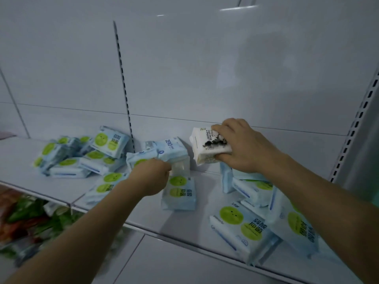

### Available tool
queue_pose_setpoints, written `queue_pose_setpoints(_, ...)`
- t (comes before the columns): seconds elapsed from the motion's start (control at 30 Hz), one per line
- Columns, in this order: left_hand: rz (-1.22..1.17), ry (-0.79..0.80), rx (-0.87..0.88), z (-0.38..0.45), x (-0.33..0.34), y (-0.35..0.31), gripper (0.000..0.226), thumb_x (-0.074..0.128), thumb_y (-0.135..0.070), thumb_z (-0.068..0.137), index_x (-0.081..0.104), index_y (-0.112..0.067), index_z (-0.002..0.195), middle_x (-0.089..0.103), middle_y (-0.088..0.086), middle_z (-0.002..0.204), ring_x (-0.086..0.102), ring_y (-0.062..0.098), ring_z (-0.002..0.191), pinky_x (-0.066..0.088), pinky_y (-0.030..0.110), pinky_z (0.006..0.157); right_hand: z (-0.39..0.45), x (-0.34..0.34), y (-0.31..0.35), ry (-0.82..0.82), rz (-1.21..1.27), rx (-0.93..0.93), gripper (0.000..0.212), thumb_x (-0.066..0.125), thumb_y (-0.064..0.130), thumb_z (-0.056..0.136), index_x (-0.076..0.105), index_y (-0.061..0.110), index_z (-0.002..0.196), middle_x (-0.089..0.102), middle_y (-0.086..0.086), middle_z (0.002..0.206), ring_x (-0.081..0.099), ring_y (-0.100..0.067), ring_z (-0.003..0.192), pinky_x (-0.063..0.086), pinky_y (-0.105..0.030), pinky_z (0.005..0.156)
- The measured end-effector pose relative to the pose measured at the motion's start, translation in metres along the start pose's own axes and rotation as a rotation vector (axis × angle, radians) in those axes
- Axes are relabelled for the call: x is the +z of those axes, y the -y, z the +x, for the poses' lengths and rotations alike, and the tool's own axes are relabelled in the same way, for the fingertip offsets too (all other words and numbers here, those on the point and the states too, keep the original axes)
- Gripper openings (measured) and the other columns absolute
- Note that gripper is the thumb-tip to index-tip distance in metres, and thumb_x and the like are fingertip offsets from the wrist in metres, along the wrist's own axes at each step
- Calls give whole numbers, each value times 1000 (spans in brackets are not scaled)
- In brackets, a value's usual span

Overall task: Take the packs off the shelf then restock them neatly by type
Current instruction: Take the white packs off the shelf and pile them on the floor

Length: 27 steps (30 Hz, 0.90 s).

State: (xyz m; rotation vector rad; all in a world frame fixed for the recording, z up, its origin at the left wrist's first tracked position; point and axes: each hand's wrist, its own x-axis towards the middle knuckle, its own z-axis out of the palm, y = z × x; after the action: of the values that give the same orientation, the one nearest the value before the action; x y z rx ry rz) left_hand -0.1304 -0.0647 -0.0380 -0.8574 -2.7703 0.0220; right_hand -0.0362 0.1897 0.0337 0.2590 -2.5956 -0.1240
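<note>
Your right hand (244, 144) holds a white soft-plastic pack with black ink-like markings (207, 146) in a firm grip, fingers curled over its top edge and thumb beneath, lifted just above the white metal shelf (143, 214) near the back panel. Your left hand (152, 177) is curled at the lower edge of a pale blue pack printed "ZERO" (172, 149), which stands against the back panel; whether that grip actually pinches the pack you cannot tell, since the knuckles hide the fingertips. The remaining pale blue packs with lime-green circles lie scattered: a loose heap at the left (82, 158), one flat pack below your left hand (179, 193), and a tumbled group at the right (256, 218), partly covered by your right forearm. All are pillowy, rectangular and glossy, with crimped ends. The print on the white pack is too blurred to read. On the lower shelf at the left, the red and green packaging (24, 218) is smeared by motion and cannot be identified.
</note>
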Motion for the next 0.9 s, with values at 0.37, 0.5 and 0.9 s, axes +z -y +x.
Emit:
queue_pose_setpoints(0.37,126,-205,340,51,20,42,72,58,-20,90,24,-20,154,20,6,164,38,28,139,39,43,107,13,18,28,112,-126,174,76,67,51,86,31,30,150,35,1,146,28,-22,135,46,-38,92)
queue_pose_setpoints(0.5,246,-147,482,75,18,50,72,55,-37,93,23,-20,155,28,2,161,29,22,146,15,47,120,10,17,37,109,-128,290,77,69,49,85,32,31,151,36,2,145,29,-21,135,46,-38,94)
queue_pose_setpoints(0.9,292,-94,668,119,27,40,93,74,-48,76,28,-19,151,51,2,141,43,25,129,31,40,110,-17,25,44,65,-100,291,80,78,42,77,46,14,145,50,-11,131,46,-31,120,54,-52,83)
